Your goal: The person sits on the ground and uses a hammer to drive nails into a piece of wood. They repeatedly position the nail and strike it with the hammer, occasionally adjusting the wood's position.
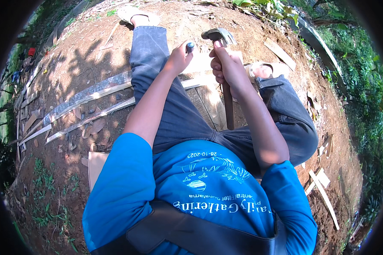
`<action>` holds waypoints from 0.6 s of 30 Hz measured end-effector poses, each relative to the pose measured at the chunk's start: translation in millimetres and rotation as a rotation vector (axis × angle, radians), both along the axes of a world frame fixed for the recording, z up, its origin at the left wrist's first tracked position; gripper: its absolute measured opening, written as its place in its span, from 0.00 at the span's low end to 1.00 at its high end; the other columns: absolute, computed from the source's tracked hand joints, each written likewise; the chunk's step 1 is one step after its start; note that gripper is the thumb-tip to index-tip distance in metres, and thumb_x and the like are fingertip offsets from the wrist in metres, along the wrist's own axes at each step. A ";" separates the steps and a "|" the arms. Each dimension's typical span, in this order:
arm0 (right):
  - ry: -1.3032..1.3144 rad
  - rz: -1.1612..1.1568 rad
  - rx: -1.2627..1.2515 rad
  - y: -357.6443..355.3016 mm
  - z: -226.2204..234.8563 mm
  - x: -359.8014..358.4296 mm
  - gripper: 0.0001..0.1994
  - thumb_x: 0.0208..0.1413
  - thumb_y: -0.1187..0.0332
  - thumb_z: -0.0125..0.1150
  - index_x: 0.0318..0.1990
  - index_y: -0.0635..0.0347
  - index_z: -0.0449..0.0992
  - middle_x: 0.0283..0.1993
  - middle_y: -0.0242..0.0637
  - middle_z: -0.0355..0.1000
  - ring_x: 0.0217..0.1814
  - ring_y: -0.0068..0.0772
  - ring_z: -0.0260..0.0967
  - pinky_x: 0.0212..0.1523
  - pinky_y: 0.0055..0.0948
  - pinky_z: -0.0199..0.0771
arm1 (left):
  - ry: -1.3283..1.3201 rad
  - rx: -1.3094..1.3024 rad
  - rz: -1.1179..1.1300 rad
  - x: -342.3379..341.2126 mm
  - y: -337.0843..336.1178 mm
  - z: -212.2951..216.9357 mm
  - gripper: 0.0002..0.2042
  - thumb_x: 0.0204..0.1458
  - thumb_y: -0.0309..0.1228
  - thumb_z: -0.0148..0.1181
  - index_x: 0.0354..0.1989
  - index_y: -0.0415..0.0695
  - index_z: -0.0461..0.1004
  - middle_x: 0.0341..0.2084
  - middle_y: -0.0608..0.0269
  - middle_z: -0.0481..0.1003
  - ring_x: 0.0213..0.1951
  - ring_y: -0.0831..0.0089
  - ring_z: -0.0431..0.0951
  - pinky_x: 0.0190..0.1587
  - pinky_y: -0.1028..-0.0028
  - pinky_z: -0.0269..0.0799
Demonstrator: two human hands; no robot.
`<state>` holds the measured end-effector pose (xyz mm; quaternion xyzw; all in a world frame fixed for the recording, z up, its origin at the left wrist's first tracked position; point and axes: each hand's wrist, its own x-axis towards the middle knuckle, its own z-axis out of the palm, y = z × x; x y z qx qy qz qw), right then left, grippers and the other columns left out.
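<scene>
Nailing step: my left hand (179,57) pinches a small grey metal nail (190,46) upright, my right hand (225,68) clamps the wooden-handled steel claw hammer (219,35); next move needs a square, gentle tap.

Your right hand (226,68) grips the hammer (224,63) in front of you, its head above your fist, its handle running down toward your body. Just left of it, your left hand (179,56) pinches a small peg (190,46). A board (200,68) lies under both hands, across your knees. Long planks (87,102) lie on the ground at your left, wood scraps (321,187) at your right.
</scene>
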<state>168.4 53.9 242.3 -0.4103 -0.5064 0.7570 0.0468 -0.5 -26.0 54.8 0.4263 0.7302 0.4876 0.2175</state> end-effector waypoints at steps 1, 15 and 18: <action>0.002 0.002 -0.003 0.3 -0.1 0.5 0.20 0.67 0.47 0.49 0.38 0.57 0.68 0.21 0.20 0.53 0.19 0.12 0.48 0.20 0.18 0.49 | -0.020 -0.025 -0.002 1.0 0.4 3.0 0.13 0.54 0.29 0.59 0.46 0.38 0.71 0.37 0.48 0.78 0.42 0.52 0.79 0.45 0.61 0.72; -0.093 0.058 0.047 -3.5 -19.6 0.3 0.21 0.67 0.46 0.48 0.38 0.57 0.67 0.21 0.20 0.53 0.19 0.13 0.48 0.19 0.18 0.49 | -0.121 0.067 -0.057 9.0 7.9 -8.3 0.16 0.57 0.32 0.57 0.51 0.37 0.71 0.33 0.47 0.78 0.39 0.52 0.80 0.42 0.62 0.73; -0.140 0.063 0.094 -7.0 -34.1 0.1 0.21 0.67 0.46 0.48 0.38 0.57 0.68 0.21 0.20 0.53 0.19 0.13 0.48 0.19 0.18 0.49 | -0.080 -0.014 -0.011 7.5 10.2 -5.5 0.16 0.57 0.32 0.56 0.52 0.38 0.71 0.32 0.46 0.78 0.39 0.50 0.80 0.42 0.61 0.73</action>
